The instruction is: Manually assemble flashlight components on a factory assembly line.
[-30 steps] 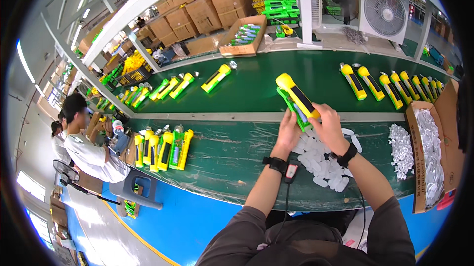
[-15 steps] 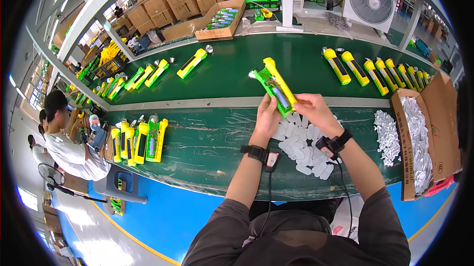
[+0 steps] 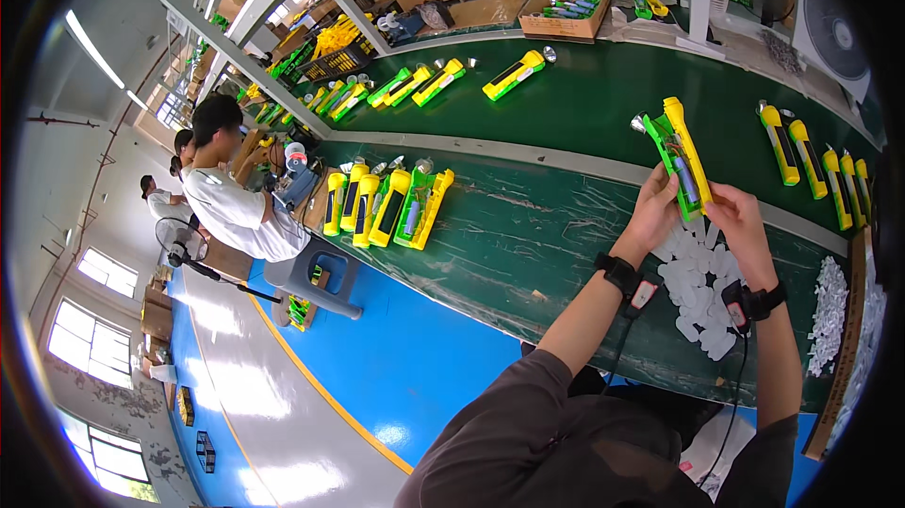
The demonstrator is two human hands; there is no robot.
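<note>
Above the near green bench I hold an opened flashlight (image 3: 696, 155), its green and yellow shells parted along the length. A blue cylindrical battery (image 3: 685, 180) and some wires show inside, with a silvery lamp head at the far end. The fingers of my left hand (image 3: 653, 216) grip the lower end of the green shell. On the other side, my right hand (image 3: 740, 225) pinches the low end of the yellow shell. Oval, translucent white plastic pieces (image 3: 696, 286) lie heaped under my hands.
Several yellow-green flashlights (image 3: 385, 206) stand grouped at the bench's left end. More flashlights (image 3: 514, 73) lie along the green belt (image 3: 584, 98) behind a grey rail. Small whitish parts (image 3: 830, 315) are piled by a cardboard box (image 3: 844, 367). A person (image 3: 240, 197) sits at left.
My view has swung left, so the whole scene sits further right and tilted. Both hands keep their hold on the flashlight, which looks parted about as before.
</note>
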